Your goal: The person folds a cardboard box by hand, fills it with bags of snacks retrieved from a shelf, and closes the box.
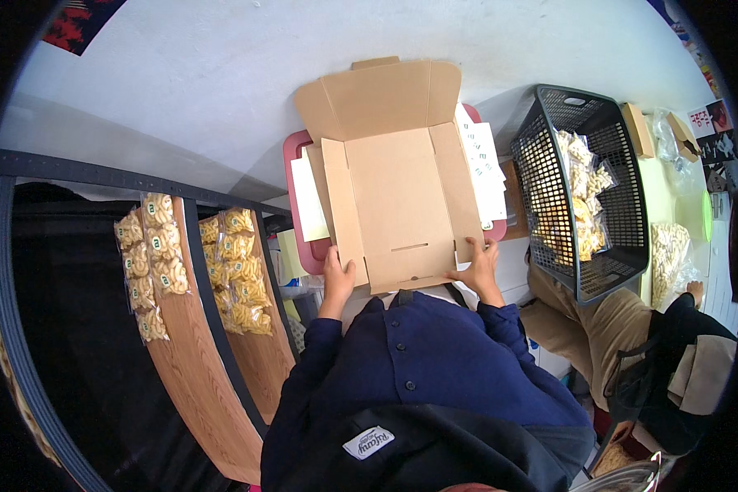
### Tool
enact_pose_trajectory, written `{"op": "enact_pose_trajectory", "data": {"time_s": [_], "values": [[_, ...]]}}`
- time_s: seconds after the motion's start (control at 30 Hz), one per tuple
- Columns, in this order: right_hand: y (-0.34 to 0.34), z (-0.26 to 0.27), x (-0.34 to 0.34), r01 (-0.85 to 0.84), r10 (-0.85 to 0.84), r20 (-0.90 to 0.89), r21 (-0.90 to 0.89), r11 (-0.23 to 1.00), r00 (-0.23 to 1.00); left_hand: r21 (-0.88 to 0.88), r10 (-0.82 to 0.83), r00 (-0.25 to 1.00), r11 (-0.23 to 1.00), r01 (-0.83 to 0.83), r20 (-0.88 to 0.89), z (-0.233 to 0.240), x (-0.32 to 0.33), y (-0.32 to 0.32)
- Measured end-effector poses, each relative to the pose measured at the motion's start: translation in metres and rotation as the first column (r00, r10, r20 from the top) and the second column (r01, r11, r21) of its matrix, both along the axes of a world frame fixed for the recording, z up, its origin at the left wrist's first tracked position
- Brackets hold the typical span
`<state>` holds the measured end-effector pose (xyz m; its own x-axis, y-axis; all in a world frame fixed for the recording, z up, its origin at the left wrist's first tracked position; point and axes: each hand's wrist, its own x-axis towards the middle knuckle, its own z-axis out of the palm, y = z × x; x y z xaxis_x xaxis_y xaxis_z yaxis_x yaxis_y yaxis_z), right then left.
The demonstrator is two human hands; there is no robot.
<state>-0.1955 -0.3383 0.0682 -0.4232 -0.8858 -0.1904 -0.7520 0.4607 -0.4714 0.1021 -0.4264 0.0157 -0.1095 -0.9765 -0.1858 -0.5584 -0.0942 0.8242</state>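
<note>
Straight before me lies a brown cardboard mailer box [400, 190], partly folded, with its lid flap [378, 98] raised at the far side. My left hand [338, 277] grips its near left corner, thumb on the inner side wall. At the near right corner, my right hand [478, 270] has its fingers on the side flap and its thumb by the front flap [413, 284]. Beneath the box sits a red plastic tray or lid [296, 184], mostly covered. White printed sheets [484, 166] stick out on the right, and a pale paper [307, 203] on the left.
To the right stands a black plastic crate [612, 252] holding bagged snacks [584, 184]. Beyond it a person [646, 363] has one hand near a large clear bag of snacks [669, 255]. Wooden shelves [203, 393] at left carry several snack packs [160, 246].
</note>
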Motion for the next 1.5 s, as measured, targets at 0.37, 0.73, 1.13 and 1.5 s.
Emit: {"op": "enact_pose_trajectory", "data": {"time_s": [0.37,0.73,1.13,1.5], "values": [[-0.011,0.019,0.002,-0.374,0.376,-0.018,-0.149,0.915,0.927,-0.133,-0.198,0.979,0.973,0.190,-0.045,0.052,-0.025,0.001],[-0.030,0.004,-0.012,-0.460,0.481,-0.058,-0.410,0.788,0.875,-0.054,-0.231,0.957,0.973,0.225,-0.176,0.039,-0.028,0.003],[-0.039,-0.002,-0.013,-0.372,0.388,-0.026,-0.343,0.862,0.921,-0.144,-0.322,0.944,0.940,0.310,-0.072,0.023,-0.026,0.010],[-0.038,0.009,-0.033,-0.602,0.629,0.076,-0.224,0.767,0.773,-0.074,-0.435,0.896,0.900,0.430,-0.091,0.036,-0.019,0.008]]}}
